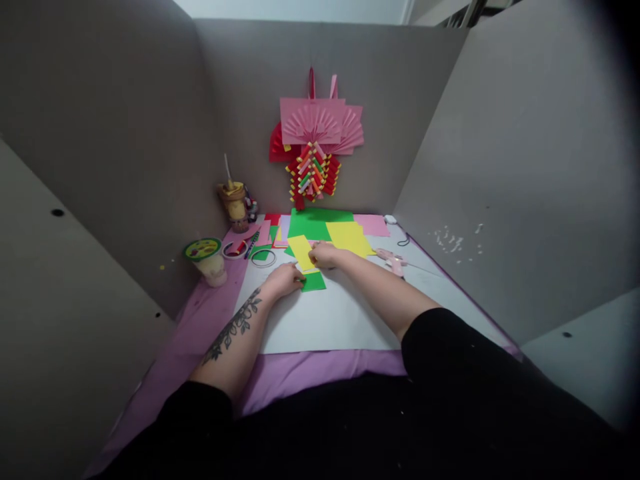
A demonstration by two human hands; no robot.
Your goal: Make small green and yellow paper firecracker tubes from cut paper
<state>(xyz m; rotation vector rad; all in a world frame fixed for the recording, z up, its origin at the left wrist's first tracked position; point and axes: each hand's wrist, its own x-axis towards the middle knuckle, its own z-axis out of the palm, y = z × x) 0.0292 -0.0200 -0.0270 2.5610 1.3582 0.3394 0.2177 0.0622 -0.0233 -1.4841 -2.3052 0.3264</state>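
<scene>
On the white sheet in front of me lies a small green paper piece (314, 283). My left hand (284, 280) is at its left edge, fingers closed together on the paper. A yellow paper strip (300, 251) lies just beyond, its near end by the green piece. My right hand (324, 255) has its fingers curled onto the right side of this strip, the fingertips partly hidden. Behind my right hand are larger yellow sheets (349, 236) and a green sheet (311, 223).
A pink glue gun (393, 260) lies on the right. At left stand a lidded cup (213, 263) and a brown holder (236, 203), near a tape roll (235, 249) and a ring (264, 258). Paper fans (320, 121) and firecracker ornaments (312, 170) hang on the grey back panel.
</scene>
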